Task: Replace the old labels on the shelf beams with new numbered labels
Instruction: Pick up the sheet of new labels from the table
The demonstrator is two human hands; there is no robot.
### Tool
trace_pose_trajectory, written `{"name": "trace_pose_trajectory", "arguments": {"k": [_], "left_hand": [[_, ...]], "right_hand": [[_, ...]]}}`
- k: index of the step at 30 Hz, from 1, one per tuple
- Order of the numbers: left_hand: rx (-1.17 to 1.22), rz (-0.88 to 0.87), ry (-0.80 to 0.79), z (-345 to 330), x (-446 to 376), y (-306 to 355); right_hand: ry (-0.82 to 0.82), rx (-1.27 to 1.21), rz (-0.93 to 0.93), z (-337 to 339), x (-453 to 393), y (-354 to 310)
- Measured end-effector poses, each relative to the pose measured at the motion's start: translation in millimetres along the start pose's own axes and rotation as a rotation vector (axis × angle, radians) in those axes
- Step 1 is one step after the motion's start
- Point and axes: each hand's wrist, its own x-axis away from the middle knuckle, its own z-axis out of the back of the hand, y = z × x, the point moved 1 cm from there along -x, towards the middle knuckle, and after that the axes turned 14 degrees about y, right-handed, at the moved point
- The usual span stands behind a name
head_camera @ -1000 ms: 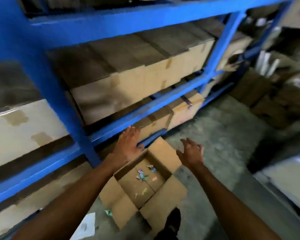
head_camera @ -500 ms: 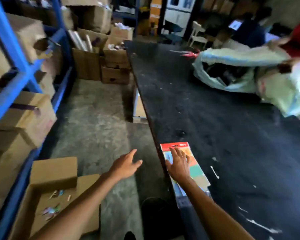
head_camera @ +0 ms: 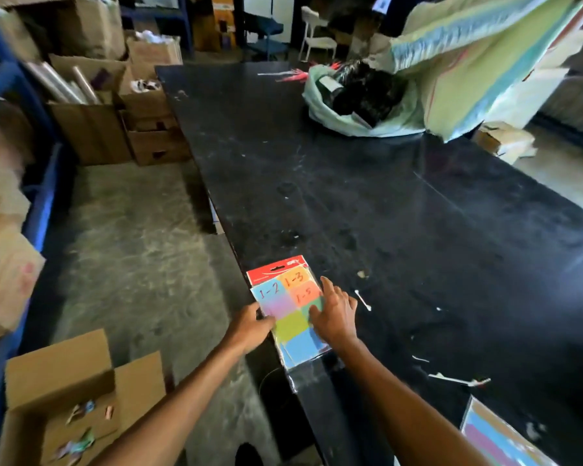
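My right hand (head_camera: pixel 334 314) lies flat, pinning label sheet (head_camera: pixel 290 314) at worktop (head_camera: pixel 384 213) edge so left hand (head_camera: pixel 249 326) pinches a corner.

Black table (head_camera: pixel 401 213) under label pack (head_camera: pixel 288 307)

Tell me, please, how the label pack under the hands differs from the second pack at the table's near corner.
The label pack lies fully in view at the table's left edge, with handwritten numbers; the second pack is cut off by the frame and shows none. Left hand and right hand touch the first only. Both hold coloured labels.
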Motion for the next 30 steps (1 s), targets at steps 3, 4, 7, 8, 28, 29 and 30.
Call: {"name": "trace_pose_trajectory", "arguments": {"k": [3,4,7,8,28,29,30], "left_hand": [[0.130,0.140,0.095,3,-4,-1],[0.167,0.190,0.142,4,-7,-3],[0.239,0.272,0.207,7,-14,-5],[0.258,0.283,0.193,7,-15,-5],[-0.031,-0.079,0.332,33,3,24],[0.034,-0.094,0.339,48,2,26],[0.082,-0.109,0.353,62,2,27]], "right_hand": [[0.001,-0.131,-0.099,-3,-6,-5],[0.009,-0.170,-0.120,-5,-9,-6],[0.017,-0.210,-0.143,-7,-15,-11],[0.010,-0.203,-0.150,-7,-17,-12],[0.206,-0.142,-0.004,5,-29,-25],[0.186,-0.210,0.013,6,-32,-41],[0.149,-0.301,0.009,7,-34,-57]]}}
